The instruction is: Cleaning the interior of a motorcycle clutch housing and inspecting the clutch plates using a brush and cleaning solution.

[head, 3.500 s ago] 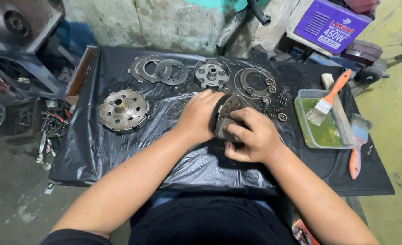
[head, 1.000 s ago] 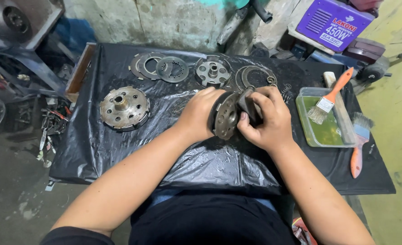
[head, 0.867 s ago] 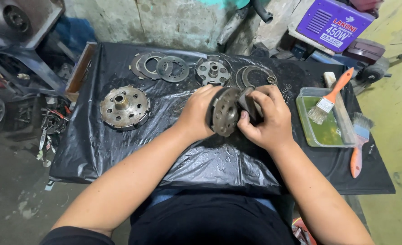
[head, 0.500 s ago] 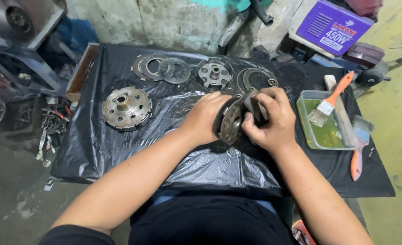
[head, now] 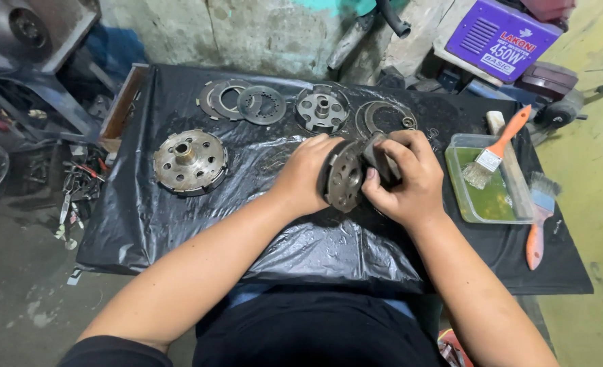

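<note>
My left hand (head: 308,173) grips the left edge of a round metal clutch part (head: 346,178), held tilted on edge over the black plastic sheet (head: 247,224). My right hand (head: 403,180) is closed on a dark pad (head: 377,158) pressed against the part's right face. A clutch hub with holes (head: 189,162) lies flat to the left. At the back lie flat ring plates (head: 240,102), a smaller round hub (head: 322,109) and thin ring plates (head: 383,119).
A clear tray of green liquid (head: 468,204) with an orange-handled brush (head: 498,146) stands at the right; another orange brush (head: 538,221) lies beside it. A purple box-shaped machine (head: 502,37) sits at the back right. Metal scrap and tools (head: 70,183) lie on the floor left.
The clutch part has been tipped from lying low under both hands to standing on edge. My right hand has shifted along its right face with the dark pad.
</note>
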